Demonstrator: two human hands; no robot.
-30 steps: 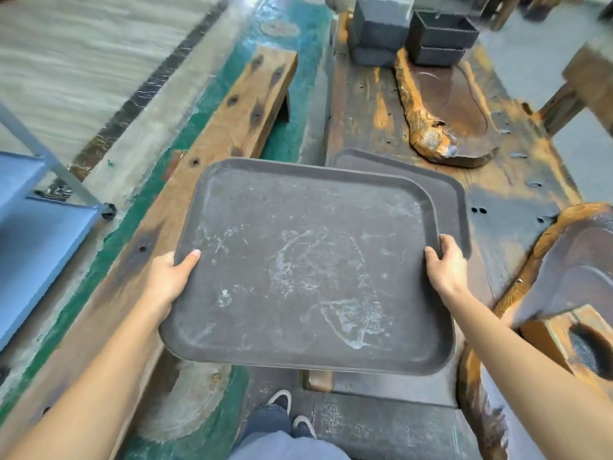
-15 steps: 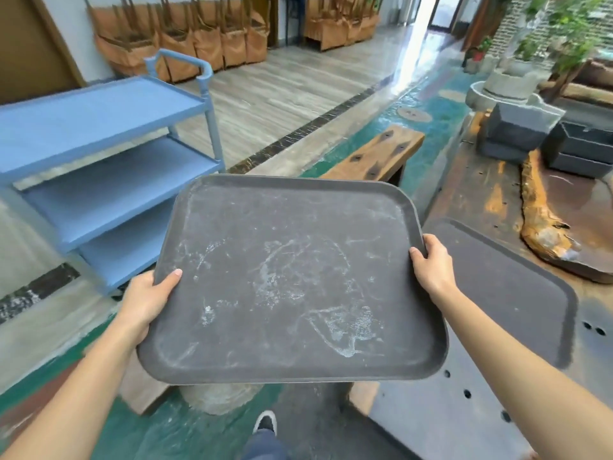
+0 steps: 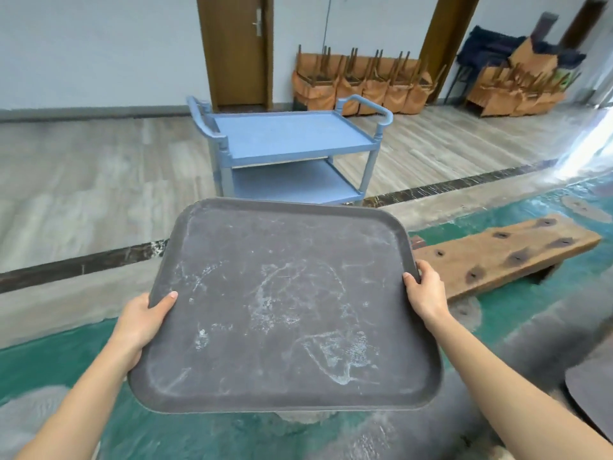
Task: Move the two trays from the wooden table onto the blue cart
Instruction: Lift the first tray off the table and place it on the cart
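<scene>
A dark grey scuffed tray [image 3: 285, 307] fills the middle of the head view, held level in the air. My left hand [image 3: 141, 322] grips its left edge and my right hand [image 3: 426, 290] grips its right edge, thumbs on top. Straight ahead beyond the tray stands the blue cart [image 3: 288, 134] with a bare top shelf and a lower shelf. A dark curved corner at the lower right edge looks like the second tray [image 3: 590, 393], lying on the blurred wooden table.
A wooden bench [image 3: 504, 254] lies to the right on the green floor. Stacked chairs with orange covers [image 3: 361, 81] line the far wall beside a brown door [image 3: 237, 51]. Pale wood flooring spreads around the cart.
The view has swung left from the table. The cart, at the left edge before, now stands directly ahead. The held tray stays in both hands; the second tray slid to the right edge.
</scene>
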